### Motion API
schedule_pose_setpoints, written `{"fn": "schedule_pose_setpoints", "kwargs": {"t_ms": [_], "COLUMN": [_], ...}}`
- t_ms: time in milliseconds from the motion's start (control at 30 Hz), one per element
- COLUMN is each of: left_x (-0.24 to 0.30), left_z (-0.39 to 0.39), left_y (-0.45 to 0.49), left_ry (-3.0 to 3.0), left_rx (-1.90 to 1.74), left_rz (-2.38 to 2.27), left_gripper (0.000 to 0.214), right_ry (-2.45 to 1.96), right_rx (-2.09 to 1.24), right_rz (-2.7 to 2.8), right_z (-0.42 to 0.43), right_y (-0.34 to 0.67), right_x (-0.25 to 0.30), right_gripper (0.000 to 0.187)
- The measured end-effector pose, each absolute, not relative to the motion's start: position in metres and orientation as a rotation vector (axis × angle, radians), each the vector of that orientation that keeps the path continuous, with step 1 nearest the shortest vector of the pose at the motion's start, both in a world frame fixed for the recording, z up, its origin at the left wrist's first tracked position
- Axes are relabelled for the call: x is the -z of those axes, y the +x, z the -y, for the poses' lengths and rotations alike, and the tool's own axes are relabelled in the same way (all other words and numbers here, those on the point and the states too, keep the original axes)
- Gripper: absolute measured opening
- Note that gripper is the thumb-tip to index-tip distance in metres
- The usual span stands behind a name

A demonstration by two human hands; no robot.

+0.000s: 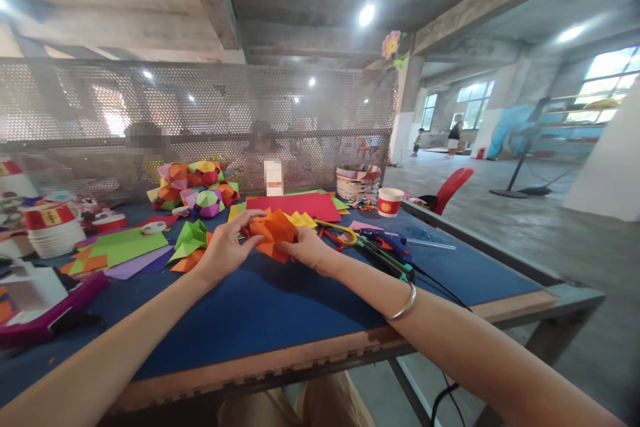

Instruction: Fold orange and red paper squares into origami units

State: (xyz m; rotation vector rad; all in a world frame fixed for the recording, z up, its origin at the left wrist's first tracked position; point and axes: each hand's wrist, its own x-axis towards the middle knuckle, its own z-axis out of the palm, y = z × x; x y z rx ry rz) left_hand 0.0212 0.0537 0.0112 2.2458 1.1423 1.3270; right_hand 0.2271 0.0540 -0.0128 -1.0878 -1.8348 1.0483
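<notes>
A folded orange origami paper piece (pixel 274 235) is held above the blue table between both hands. My left hand (pixel 234 240) grips its left side, thumb in front and fingers behind. My right hand (pixel 311 250) pinches its lower right side; some of those fingertips are hidden behind the paper. Left of my left hand lie green folded paper pieces (pixel 192 240) with orange ones below them. Just behind the held piece are yellow folded papers (pixel 301 219) and a sheet of red paper (pixel 320 205). Yellow-handled scissors (pixel 345 233) lie beyond my right hand.
Finished paper balls (pixel 207 203) are piled at the back left. Stacked paper cups (pixel 53 230) stand far left. To the right lie a blue glue gun (pixel 387 240), a green-and-black tool (pixel 383 257) and a paper cup (pixel 390 202). A basket (pixel 358 181) stands by the mesh partition (pixel 300 113).
</notes>
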Motion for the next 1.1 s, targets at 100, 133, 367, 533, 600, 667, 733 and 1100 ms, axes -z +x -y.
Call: {"fn": "schedule_pose_setpoints", "kwargs": {"t_ms": [100, 133, 367, 533, 600, 667, 733, 1100], "left_x": [-0.012, -0.011, -0.002, -0.006, -0.010, -0.013, -0.014, -0.009], "left_z": [-0.054, -0.056, -0.068, -0.064, -0.061, -0.059, -0.057, -0.054], "left_y": [0.019, 0.018, 0.009, 0.011, 0.012, 0.013, 0.013, 0.018], "left_ry": [2.327, 2.349, 2.495, 2.616, 2.644, 2.654, 2.659, 2.760], "left_rx": [-1.281, -1.270, -1.303, -1.355, -1.385, -1.427, -1.461, -1.357], "left_rz": [-1.171, -1.184, -1.235, -1.135, -1.099, -1.077, -1.057, -0.778], "left_gripper": [0.025, 0.025, 0.024, 0.025, 0.023, 0.019, 0.015, 0.014], "right_ry": [-1.074, -1.069, -1.064, -1.051, -1.045, -1.034, -1.024, -1.105], "right_rx": [-1.005, -0.988, -0.904, -0.866, -0.844, -0.825, -0.814, -0.798], "right_rz": [1.852, 1.859, 1.927, 1.962, 1.955, 1.947, 1.957, 2.085], "right_z": [-0.052, -0.052, -0.057, -0.057, -0.056, -0.055, -0.056, -0.061], "right_y": [0.227, 0.227, 0.227, 0.227, 0.226, 0.224, 0.224, 0.226], "right_x": [0.012, 0.012, 0.015, 0.015, 0.014, 0.014, 0.014, 0.021], "right_gripper": [0.030, 0.030, 0.031, 0.030, 0.029, 0.030, 0.031, 0.032]}}
